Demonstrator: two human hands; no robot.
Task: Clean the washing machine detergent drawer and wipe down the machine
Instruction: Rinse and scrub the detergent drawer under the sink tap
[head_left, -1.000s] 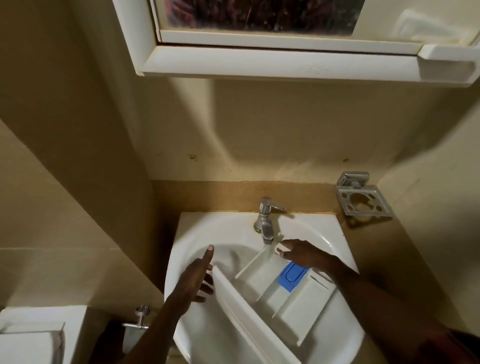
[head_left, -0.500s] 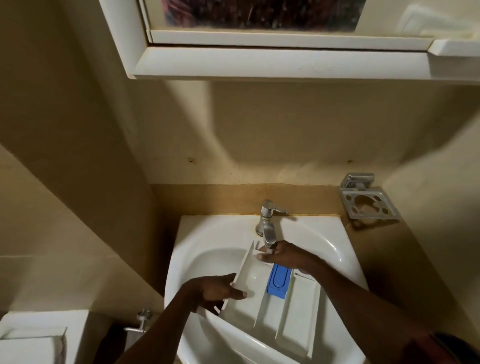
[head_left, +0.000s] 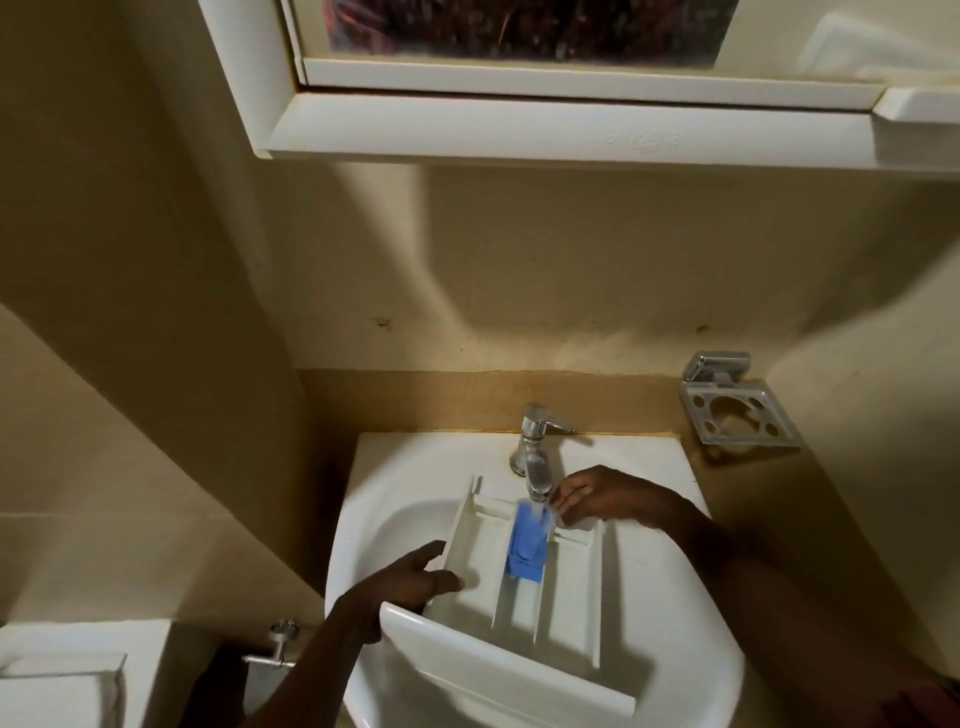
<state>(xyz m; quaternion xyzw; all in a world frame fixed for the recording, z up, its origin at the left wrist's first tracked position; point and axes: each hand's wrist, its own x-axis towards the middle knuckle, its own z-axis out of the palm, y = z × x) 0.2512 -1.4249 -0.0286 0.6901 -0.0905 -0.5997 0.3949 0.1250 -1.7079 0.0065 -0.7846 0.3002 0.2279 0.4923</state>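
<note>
Head view, left to right: a white cistern lid (head_left: 62, 675) occupies the lower left corner, with a chrome angle valve (head_left: 280, 644) on the wall just beside it. The left hand (head_left: 405, 582) holds the left side wall of the detergent drawer (head_left: 467, 613), with its fingers bent. One finger reaches over the wall into the left compartment, and another points up along the outside of the wall. The detergent drawer lies inside the white sink (head_left: 395, 499), its wide front panel toward the camera and over the near rim, its back end under the faucet (head_left: 535, 457). Two dividers split the drawer into three lengthwise compartments. A blue insert (head_left: 527, 551) sits at the far end of the middle compartment. Water falls from the chrome spout directly onto the top of the blue insert. The right hand (head_left: 597, 499) is just right of the spout, and its curled fingers pinch the far right corner of the drawer. A chrome toothbrush holder (head_left: 737, 415) is mounted on the wall to the right of the sink, apart from it. A white-framed mirror cabinet (head_left: 519, 130) spans the top of the view above the faucet.
</note>
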